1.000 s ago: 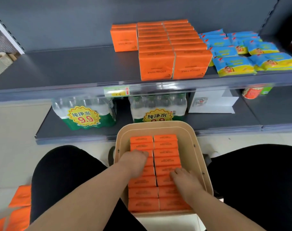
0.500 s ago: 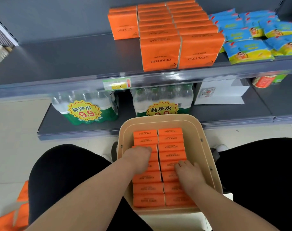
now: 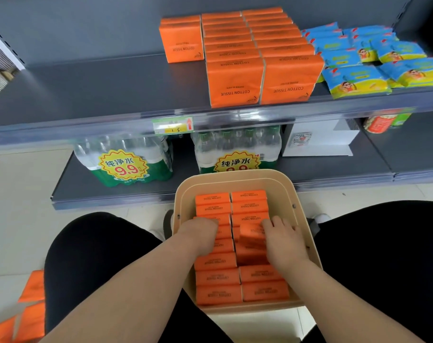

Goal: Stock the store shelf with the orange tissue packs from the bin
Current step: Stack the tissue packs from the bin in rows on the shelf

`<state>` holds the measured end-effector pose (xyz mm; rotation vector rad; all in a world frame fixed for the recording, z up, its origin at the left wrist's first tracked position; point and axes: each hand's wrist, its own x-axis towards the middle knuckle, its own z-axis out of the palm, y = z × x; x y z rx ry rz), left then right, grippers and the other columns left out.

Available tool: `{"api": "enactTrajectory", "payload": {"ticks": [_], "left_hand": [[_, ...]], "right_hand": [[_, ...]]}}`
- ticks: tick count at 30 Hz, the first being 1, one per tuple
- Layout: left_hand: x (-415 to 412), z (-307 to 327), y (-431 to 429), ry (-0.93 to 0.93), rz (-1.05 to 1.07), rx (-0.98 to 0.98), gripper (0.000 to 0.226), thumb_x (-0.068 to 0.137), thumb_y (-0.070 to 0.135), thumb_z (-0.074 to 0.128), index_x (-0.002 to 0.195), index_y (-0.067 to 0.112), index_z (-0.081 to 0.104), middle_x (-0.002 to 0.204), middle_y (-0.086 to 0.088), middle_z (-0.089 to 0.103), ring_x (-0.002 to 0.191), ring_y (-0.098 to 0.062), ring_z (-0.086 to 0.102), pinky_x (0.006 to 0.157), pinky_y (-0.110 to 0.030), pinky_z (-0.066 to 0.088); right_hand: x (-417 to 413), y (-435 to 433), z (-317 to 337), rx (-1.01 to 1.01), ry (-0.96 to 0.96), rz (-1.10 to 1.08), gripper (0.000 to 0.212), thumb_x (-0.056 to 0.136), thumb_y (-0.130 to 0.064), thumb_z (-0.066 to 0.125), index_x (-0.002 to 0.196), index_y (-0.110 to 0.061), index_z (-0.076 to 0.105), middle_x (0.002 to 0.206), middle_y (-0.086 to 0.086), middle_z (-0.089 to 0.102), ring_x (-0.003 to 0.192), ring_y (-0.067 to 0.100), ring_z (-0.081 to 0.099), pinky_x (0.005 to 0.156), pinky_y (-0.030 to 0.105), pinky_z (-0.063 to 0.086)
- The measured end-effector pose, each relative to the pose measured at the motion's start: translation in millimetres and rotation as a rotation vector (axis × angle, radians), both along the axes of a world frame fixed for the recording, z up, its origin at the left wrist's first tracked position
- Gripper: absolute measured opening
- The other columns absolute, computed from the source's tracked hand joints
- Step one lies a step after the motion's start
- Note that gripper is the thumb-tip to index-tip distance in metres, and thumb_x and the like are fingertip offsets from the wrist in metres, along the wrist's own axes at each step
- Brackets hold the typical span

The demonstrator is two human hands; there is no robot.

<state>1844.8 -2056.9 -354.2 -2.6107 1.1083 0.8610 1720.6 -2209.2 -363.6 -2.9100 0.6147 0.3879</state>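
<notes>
Here, both hands are in the bin (image 3: pixel 235 174) of orange tissue packs (image 3: pixel 216 277).
A tilted pack (image 3: pixel 252 235) sticks up from the right column, pinched in the right hand (image 3: pixel 283 240), whose fingers (image 3: pixel 276 222) are at its far edge. The left hand (image 3: pixel 200 231) rests on the left column, fingertips bent down and hidden; whether they grip a pack, I cannot tell. Stocked packs (image 3: pixel 235 82) stand on the shelf (image 3: pixel 86 90) above.

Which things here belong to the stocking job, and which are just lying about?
Job: bin, orange packs in it, tilted pack gripped by right hand, left hand, upper shelf, stocked stacks.
Lying about: bottled water, blue packets, white box.
</notes>
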Motion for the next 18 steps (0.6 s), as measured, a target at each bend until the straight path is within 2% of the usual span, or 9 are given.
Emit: {"api": "enactTrajectory", "payload": {"ticks": [4,9,12,18], "left_hand": [[-0.9,-11.8,6.7,0.012,-0.021,0.058,0.02,0.093,0.009,0.045,0.111,0.013,0.055,0.116,-0.007,0.059,0.105,-0.024,0.057,0.081,-0.033,0.047],[-7.6,-32.4,5.7,0.064,-0.155,0.131,0.023,0.095,0.013,0.048,0.116,0.015,0.058,0.124,-0.006,0.058,0.114,-0.025,0.055,0.094,-0.036,0.047],[-13.4,-43.2,0.1,0.026,-0.278,0.189,0.021,0.095,0.011,0.047,0.113,0.012,0.059,0.121,-0.009,0.06,0.111,-0.027,0.057,0.093,-0.037,0.048],[-20.4,-57.7,-10.2,-0.084,-0.355,0.229,0.025,0.094,0.003,0.043,0.101,0.012,0.065,0.112,-0.008,0.065,0.103,-0.028,0.062,0.086,-0.039,0.051]], "right_hand": [[-0.1,-0.6,-16.4,0.034,0.019,-0.021,0.05,0.087,-0.007,0.044,0.132,-0.025,0.035,0.128,0.001,0.045,0.118,0.023,0.043,0.093,0.036,0.036],[7.1,4.2,-18.8,0.062,-0.108,0.018,0.049,0.093,-0.019,0.047,0.138,-0.028,0.031,0.13,-0.002,0.048,0.12,0.021,0.044,0.097,0.037,0.035],[5.7,4.4,-20.4,0.082,-0.094,0.022,0.051,0.093,-0.019,0.047,0.14,-0.029,0.03,0.132,-0.002,0.046,0.121,0.022,0.043,0.097,0.038,0.033],[1.8,1.6,-19.7,0.108,-0.08,0.029,0.049,0.092,-0.016,0.045,0.137,-0.028,0.033,0.133,-0.002,0.044,0.121,0.022,0.041,0.098,0.039,0.032]]}}
